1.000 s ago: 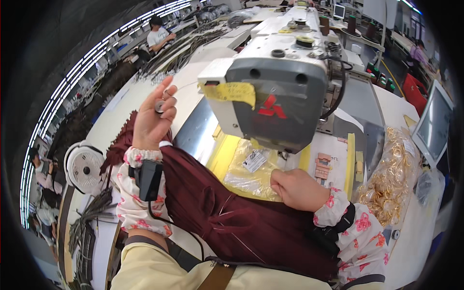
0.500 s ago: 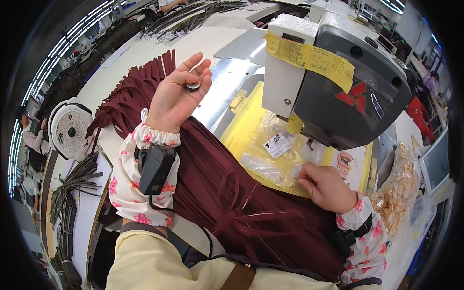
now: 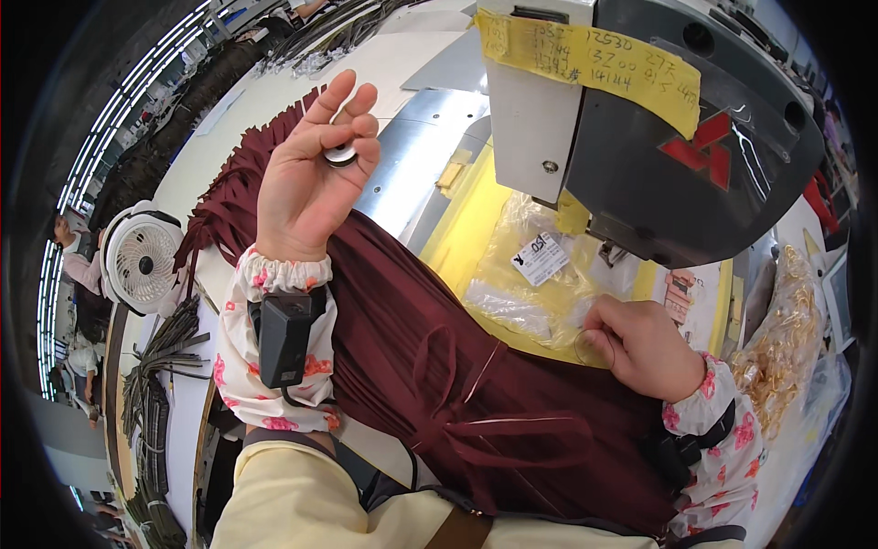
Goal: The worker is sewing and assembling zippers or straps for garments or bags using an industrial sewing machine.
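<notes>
My left hand (image 3: 315,178) is raised, palm up, above a long bundle of dark red strips (image 3: 393,293). Between its thumb and fingers sits a small round silver-and-black bobbin (image 3: 341,156); the other fingers stretch upward. My right hand (image 3: 647,349) is closed at the right end of the yellow work plate (image 3: 448,224), thumb against curled fingers. A thin loop like thread (image 3: 580,352) shows at its fingertips. Beside that hand, clear plastic bags and a white label (image 3: 540,258) lie on the plate. The bundle, tied with a bow (image 3: 448,421), stretches across my lap.
A grey and white sewing machine head (image 3: 677,137) overhangs the plate at the right. A bag of gold-coloured metal pieces (image 3: 777,348) lies farther right. At the left stand a white fan (image 3: 142,259) and dark strip bundles (image 3: 151,403).
My left hand has risen and shifted slightly left, its fingers straighter, still with the bobbin. The view has moved nearer the machine. My right hand keeps its closed pose by the plate.
</notes>
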The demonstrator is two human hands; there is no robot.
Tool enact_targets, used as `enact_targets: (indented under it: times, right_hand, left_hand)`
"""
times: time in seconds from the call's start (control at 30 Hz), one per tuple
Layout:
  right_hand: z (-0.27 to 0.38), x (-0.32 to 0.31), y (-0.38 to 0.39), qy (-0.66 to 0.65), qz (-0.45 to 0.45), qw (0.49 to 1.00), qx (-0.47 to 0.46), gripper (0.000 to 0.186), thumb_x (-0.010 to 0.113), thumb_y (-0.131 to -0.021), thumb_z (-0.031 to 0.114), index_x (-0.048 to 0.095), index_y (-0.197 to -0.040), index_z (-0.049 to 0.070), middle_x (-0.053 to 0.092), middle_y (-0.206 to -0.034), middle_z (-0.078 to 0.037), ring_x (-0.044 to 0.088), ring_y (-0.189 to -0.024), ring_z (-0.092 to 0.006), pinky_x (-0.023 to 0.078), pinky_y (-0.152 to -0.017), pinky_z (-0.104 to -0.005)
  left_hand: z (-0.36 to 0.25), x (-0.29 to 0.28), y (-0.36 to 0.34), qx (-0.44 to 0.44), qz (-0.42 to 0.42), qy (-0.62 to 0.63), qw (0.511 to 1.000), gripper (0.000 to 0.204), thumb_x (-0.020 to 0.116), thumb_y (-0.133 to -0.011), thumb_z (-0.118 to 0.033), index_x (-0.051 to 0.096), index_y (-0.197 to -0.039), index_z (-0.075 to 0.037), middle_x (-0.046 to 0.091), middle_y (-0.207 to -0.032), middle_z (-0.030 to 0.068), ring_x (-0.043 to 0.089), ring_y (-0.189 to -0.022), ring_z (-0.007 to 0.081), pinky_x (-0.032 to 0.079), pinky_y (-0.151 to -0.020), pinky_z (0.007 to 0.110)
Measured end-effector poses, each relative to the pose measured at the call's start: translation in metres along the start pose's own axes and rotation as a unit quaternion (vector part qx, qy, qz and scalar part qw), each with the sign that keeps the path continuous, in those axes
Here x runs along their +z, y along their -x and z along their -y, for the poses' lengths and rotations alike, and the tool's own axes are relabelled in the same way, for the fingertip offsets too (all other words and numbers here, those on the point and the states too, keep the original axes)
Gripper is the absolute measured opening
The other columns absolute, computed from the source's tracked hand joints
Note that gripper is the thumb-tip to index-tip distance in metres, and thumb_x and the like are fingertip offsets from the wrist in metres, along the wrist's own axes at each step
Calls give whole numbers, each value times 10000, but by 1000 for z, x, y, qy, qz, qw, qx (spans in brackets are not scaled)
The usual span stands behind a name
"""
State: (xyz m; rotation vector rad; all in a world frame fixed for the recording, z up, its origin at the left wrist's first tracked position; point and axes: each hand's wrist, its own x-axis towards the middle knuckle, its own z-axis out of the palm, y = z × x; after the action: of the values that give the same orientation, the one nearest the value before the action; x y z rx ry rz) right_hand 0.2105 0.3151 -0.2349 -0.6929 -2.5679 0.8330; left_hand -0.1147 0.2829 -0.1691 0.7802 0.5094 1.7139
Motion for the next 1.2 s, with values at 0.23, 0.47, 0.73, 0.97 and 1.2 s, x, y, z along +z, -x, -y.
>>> enact_targets:
  times: [0.23, 0.47, 0.73, 0.97, 1.2]
  right_hand:
    - [1, 0, -1, -11, -6, 1000, -5, 55, 544, -761, 53, 492, -776, 42, 538, -593, -146, 547, -571, -339, 417, -513, -401]
    - [-1, 1, 1, -9, -8, 1000, -4, 50, 535, -767, 58, 489, -781, 45, 533, -586, -143, 542, -565, -332, 413, -514, -401]
    - [-2, 2, 2, 6, -10, 1000, -2, 59, 537, -773, 79, 487, -784, 49, 538, -588, -139, 546, -568, -328, 421, -520, -401]
    - [-2, 1, 0, 17, -6, 1000, -8, 67, 546, -766, 80, 486, -785, 54, 530, -568, -138, 548, -554, -321, 423, -513, -401]
    - [-2, 1, 3, 16, -22, 1000, -13, 68, 545, -765, 80, 484, -785, 57, 521, -553, -135, 544, -541, -321, 417, -500, -407]
  left_hand:
    - [-4, 0, 3, -7, 79, 20, 997, 283, 407, -841, 31, 479, -1112, -9, 495, -883, 54, 341, -547, 70, 312, -469, 190]
    - [-4, 3, 4, -1, 37, 12, 999, 283, 409, -825, 46, 486, -1093, -2, 485, -880, 51, 318, -557, 78, 297, -472, 197]
    - [-4, 2, 5, 7, -2, -5, 1000, 363, 415, -778, 76, 482, -1127, 3, 504, -975, 85, 373, -666, 108, 343, -557, 207]
    - [-3, 6, 6, 17, -37, -26, 999, 523, 407, -693, 124, 413, -1207, 23, 464, -1114, 126, 415, -773, 146, 376, -672, 237]
    - [0, 6, 7, 19, 3, -54, 998, 509, 400, -703, 139, 404, -1197, 17, 450, -1155, 160, 491, -968, 223, 427, -857, 308]
